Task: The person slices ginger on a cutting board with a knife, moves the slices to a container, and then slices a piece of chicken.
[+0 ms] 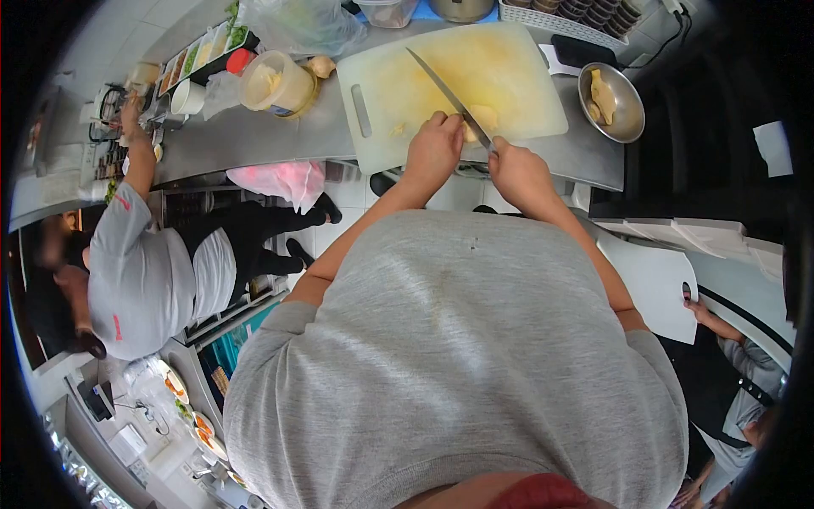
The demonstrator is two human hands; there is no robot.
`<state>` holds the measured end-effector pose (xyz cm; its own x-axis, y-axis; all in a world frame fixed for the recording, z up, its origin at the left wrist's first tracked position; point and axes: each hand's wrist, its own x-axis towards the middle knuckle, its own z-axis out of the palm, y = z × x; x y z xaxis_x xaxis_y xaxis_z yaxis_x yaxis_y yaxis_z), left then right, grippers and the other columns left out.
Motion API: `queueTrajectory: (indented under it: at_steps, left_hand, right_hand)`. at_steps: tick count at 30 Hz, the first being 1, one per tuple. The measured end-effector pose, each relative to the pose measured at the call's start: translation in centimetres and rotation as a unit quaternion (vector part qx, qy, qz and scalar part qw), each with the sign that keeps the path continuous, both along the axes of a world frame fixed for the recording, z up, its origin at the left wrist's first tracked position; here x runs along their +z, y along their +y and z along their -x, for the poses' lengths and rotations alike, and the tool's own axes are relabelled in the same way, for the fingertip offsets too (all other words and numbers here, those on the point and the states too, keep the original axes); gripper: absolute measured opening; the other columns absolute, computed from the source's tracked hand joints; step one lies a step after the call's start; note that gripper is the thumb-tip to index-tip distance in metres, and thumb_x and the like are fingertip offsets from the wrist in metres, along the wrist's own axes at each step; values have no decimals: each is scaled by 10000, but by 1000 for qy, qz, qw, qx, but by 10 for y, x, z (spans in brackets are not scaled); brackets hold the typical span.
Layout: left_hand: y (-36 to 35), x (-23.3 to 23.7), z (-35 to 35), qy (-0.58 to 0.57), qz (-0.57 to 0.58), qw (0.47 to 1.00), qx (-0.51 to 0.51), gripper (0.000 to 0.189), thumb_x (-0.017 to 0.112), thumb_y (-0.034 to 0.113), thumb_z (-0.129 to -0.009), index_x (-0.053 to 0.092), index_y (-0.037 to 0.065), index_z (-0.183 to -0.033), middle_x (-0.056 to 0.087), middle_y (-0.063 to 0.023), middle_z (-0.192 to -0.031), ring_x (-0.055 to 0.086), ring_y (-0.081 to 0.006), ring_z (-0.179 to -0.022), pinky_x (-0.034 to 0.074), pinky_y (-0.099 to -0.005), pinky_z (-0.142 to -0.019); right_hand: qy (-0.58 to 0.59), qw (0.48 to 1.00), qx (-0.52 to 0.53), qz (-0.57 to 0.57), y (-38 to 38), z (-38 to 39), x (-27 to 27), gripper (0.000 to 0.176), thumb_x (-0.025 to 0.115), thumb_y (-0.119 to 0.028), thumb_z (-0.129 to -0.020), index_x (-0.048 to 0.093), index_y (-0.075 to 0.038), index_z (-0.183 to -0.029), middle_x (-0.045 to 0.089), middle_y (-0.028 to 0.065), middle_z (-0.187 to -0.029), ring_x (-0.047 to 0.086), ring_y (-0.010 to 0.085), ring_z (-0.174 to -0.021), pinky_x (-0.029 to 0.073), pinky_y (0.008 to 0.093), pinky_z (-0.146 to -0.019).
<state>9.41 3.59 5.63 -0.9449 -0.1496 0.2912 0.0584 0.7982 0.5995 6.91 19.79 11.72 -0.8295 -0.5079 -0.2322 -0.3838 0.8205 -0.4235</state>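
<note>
Holding a knife [443, 86] at pale food [483, 116] between the hands [520, 174].

The cutting board [517, 76] is white, blotched with yellow — the food piece [484, 117] on it pale yellow. The knife [441, 82] has a grey blade. The shirt [475, 297] is heathered grey; the cloth [280, 180], mottled pink and white.

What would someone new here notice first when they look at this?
Probably the long knife in the right hand, slanting over the yellow-stained cutting board, with the left hand close beside its blade. Next, perhaps, the metal bowl of yellowish pieces right of the board, and a co-worker in grey reaching over the counter at far left.
</note>
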Motion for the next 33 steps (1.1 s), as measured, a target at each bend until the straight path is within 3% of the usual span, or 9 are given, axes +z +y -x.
queueTrajectory:
  at_steps: [20, 33]
  left_hand:
    - [-1, -3, 2, 7, -10, 1000, -14, 115, 573, 155, -868, 607, 54, -911, 565, -145, -848, 586, -348, -784, 490, -440, -664]
    - [-1, 1, 2, -8, -11, 1000, -4, 144, 589, 145, -863, 629, 58, -971, 587, -154, -874, 587, -363, -802, 479, -436, -688]
  right_hand:
    - [5, 1000, 11, -8, -10, 10, -19, 224, 487, -162, -844, 593, -7, -965, 658, 223, -805, 643, 378, -770, 501, 486, -708]
    - [7, 1000, 3, 1, -10, 11, -22, 243, 490, -152, -836, 611, -18, -998, 662, 213, -836, 644, 371, -790, 502, 478, -718]
